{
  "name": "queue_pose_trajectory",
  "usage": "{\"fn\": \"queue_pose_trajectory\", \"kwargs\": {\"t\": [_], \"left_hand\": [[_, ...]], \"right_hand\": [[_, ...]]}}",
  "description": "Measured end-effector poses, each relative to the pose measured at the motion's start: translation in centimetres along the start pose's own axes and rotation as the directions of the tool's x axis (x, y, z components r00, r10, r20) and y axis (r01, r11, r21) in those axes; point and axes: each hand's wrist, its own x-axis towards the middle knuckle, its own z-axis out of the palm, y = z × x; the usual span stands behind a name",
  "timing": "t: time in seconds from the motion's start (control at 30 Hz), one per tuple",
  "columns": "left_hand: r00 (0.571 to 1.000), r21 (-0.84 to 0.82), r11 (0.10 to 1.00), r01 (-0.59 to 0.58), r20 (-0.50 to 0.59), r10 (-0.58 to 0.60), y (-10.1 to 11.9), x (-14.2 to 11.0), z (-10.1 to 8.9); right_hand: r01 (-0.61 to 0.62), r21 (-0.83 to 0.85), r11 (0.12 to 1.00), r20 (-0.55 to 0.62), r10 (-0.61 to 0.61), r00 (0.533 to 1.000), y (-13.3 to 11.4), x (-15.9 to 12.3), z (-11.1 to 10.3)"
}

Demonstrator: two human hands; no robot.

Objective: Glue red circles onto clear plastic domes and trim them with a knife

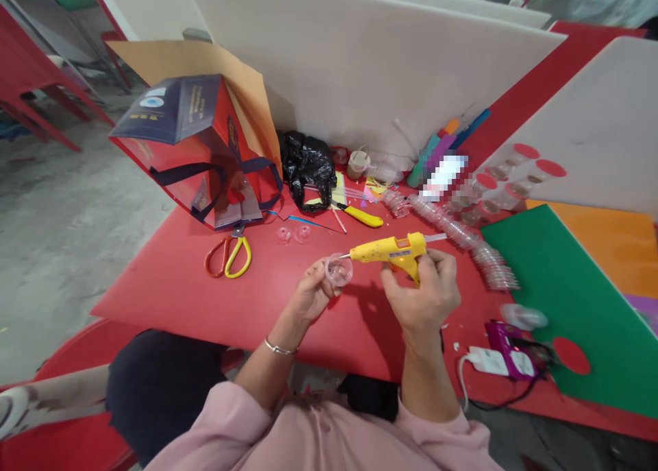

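My left hand [311, 291] pinches a small clear plastic cup [339, 271] by its edge, the round opening turned up toward me. In my right hand [429, 296] is a yellow hot glue gun [388, 249], its handle wrapped by my fingers and a glue stick poking out the back. The gun's metal nozzle meets the near-left rim of the cup; whether it touches I cannot tell. Just beyond my left hand, two clear plastic lids or cups [294, 234] lie on the red table [267, 299].
Scissors [229, 255] and a yellow cutter knife [364, 216] lie behind my hands. A big paper bag [205, 135] and a black plastic bag [307, 166] stand at the back. Stacked clear cups [462, 238], a green board [570, 286] and a purple power strip [514, 351] are to the right.
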Motion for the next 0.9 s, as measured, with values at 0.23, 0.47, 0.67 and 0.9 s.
{"fn": "queue_pose_trajectory", "kwargs": {"t": [0.23, 0.47, 0.67, 0.9], "left_hand": [[1.000, 0.029, 1.000, 0.001, 0.018, -0.001, 0.00, -0.02, -0.15], [1.000, 0.049, 0.999, 0.010, 0.028, -0.012, -0.14, 0.07, -0.35], [1.000, 0.064, 0.998, 0.009, 0.024, -0.010, -0.06, -0.01, -0.29], [1.000, 0.045, 0.999, 0.016, 0.003, -0.016, 0.08, -0.12, -0.02]], "right_hand": [[0.065, -0.057, 0.996, -0.039, -0.068, 0.997, 0.33, 0.15, 0.15], [0.075, -0.027, 0.997, -0.056, -0.076, 0.996, 0.12, 0.20, 0.20], [0.082, -0.050, 0.995, -0.060, -0.085, 0.995, 0.28, 0.17, 0.25], [0.080, -0.071, 0.994, -0.070, -0.085, 0.994, 0.28, 0.20, 0.04]]}}
